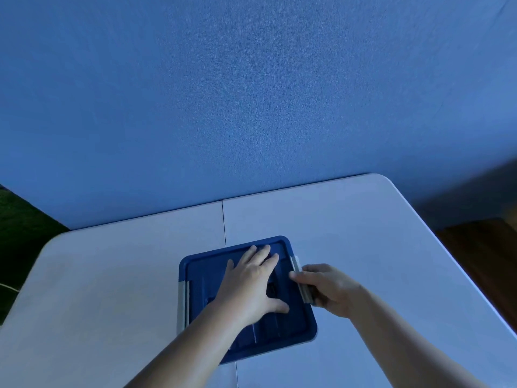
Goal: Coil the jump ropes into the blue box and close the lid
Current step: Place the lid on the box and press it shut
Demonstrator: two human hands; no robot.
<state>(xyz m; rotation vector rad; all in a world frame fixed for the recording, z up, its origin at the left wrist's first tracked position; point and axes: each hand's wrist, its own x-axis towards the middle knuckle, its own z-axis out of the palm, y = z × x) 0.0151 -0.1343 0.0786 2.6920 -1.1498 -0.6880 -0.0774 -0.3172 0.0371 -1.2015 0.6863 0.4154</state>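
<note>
The blue box (201,275) stands near the front middle of the white table, with its blue lid lying on top. My left hand (251,284) rests flat on the lid, fingers spread and pointing away from me. My right hand (324,287) grips the grey latch (300,281) on the box's right side, thumb over its top edge. A second grey latch (183,303) sits on the left side, untouched. No jump ropes are visible; the lid hides the inside of the box.
The white folding table (112,289) has a centre seam running under the box. A blue wall stands just behind the table's far edge. Dark floor shows at the left, and a brown wooden surface (486,253) lies beyond the right edge.
</note>
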